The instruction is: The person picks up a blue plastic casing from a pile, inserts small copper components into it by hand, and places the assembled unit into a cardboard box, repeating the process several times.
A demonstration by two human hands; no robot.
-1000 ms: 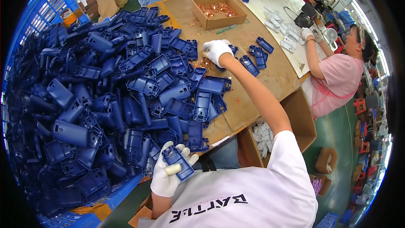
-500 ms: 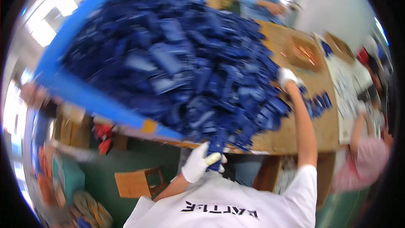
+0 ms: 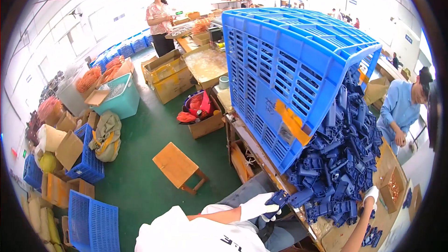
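My left hand (image 3: pixel 255 207), in a white glove, grips a dark blue plastic housing (image 3: pixel 279 198) just off the table's near edge. A large heap of similar dark blue plastic housings (image 3: pixel 329 158) spills across the table from a tipped blue crate (image 3: pixel 284 72). At the heap's right side is my right hand (image 3: pixel 371 194), also gloved; its fingers are partly hidden and I cannot see whether they hold anything. Several blue housings (image 3: pixel 372 236) lie in a row on the table close to my right forearm.
A cardboard box of copper-coloured parts (image 3: pixel 392 189) stands right of the heap. Across the table is a person in blue (image 3: pixel 400 107); another person (image 3: pixel 160 21) stands far left. A wooden stool (image 3: pixel 175 164) and blue crates (image 3: pixel 93 221) occupy the green floor at left.
The view has swung left and up, showing the crate's outside and the room. My left hand keeps hold of the blue housing. My right hand remains beside the heap.
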